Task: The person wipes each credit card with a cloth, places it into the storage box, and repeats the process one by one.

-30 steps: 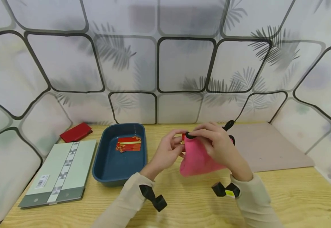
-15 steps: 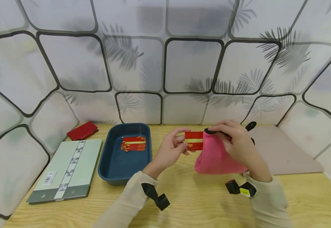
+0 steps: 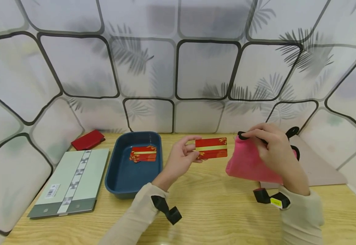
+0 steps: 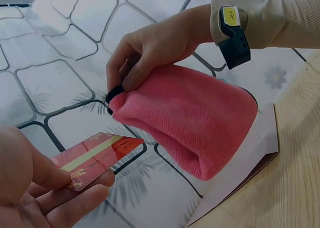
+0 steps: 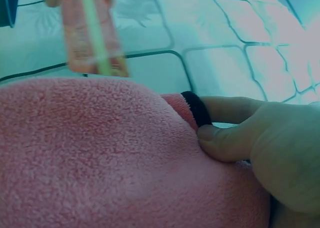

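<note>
My left hand [image 3: 181,158] pinches a red card with a gold stripe [image 3: 211,148] by its left end, above the table. To the right, my right hand [image 3: 273,146] grips a pink fleece pouch [image 3: 248,163] at its black-edged mouth. In the left wrist view the card [image 4: 102,155] lies between thumb and fingers, apart from the pouch [image 4: 190,112]. Thumb and forefinger pinch the black rim [image 5: 196,107] in the right wrist view. What is inside the pouch is hidden. Several similar red cards [image 3: 143,154] lie in a dark blue tray [image 3: 126,185].
A pale green folder [image 3: 70,180] with a silver band lies left of the tray. Behind it is a dark red wallet-like case [image 3: 88,140]. A flat beige board [image 3: 322,170] lies at the right, partly behind the pouch. Patterned curtain-like walls [image 3: 202,68] surround the wooden table [image 3: 208,211].
The red card has come out of the pouch's mouth and is now free in my left hand. My right hand has moved right with the pouch.
</note>
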A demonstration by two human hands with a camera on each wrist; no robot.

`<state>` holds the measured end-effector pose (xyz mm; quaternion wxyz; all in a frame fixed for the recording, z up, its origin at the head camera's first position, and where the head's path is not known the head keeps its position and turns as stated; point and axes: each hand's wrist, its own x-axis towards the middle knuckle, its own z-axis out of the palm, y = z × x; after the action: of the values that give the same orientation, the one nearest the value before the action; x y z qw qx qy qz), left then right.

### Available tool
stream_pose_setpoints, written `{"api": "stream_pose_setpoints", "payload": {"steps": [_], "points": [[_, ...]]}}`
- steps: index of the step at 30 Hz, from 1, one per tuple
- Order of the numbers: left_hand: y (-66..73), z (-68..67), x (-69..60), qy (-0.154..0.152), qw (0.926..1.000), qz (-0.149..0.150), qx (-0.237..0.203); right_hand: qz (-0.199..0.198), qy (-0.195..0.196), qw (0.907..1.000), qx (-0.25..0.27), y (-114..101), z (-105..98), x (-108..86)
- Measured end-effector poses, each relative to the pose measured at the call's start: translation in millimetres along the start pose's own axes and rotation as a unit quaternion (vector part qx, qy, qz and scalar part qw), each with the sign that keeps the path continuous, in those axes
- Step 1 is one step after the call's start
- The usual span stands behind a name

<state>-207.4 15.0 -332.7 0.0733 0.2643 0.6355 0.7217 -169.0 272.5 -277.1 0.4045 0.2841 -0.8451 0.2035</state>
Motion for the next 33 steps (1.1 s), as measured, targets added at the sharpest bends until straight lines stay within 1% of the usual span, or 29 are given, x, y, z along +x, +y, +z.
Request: {"api": "stream_pose_setpoints", "payload": {"steps": [4, 6, 11, 13, 16, 20, 27, 30, 33], "points": [[-2.1, 0.5, 0.1, 0.005, 0.9999, -0.014, -0.002, 0.008, 0.001, 1.0000, 0.000, -3, -8, -1.0], [-2.4, 1.7, -0.3, 0.005, 0.9997, -0.024, -0.006, 0.004, -0.002, 1.0000, 0.004, -5, -10, -0.9], [-1.4, 4.2, -2.3, 0.005, 0.9991, -0.042, -0.001, -0.027, -0.023, 0.9988, 0.033, -14, -1, 2.9], [-1.7, 4.4, -2.5, 0.004, 0.9991, -0.042, 0.006, -0.034, -0.033, 0.9979, 0.043, -18, 4, 4.4], [-2.7, 4.6, -2.4, -0.007, 0.9993, -0.035, 0.008, -0.038, -0.052, 0.9968, 0.046, -25, 12, 6.0], [-3.3, 5.2, -1.8, -0.033, 0.9990, -0.029, 0.004, -0.045, -0.067, 0.9951, 0.058, -32, 25, 6.4], [-3.4, 3.9, -2.1, -0.077, 0.9969, -0.016, 0.001, -0.094, -0.067, 0.9902, 0.078, -40, 47, 6.9], [-3.3, 3.2, -1.9, -0.086, 0.9962, -0.014, 0.006, -0.101, -0.062, 0.9896, 0.082, -40, 50, 7.2], [-3.3, 3.2, -1.4, -0.094, 0.9955, -0.014, 0.002, -0.096, -0.059, 0.9900, 0.085, -39, 50, 7.4]]}}
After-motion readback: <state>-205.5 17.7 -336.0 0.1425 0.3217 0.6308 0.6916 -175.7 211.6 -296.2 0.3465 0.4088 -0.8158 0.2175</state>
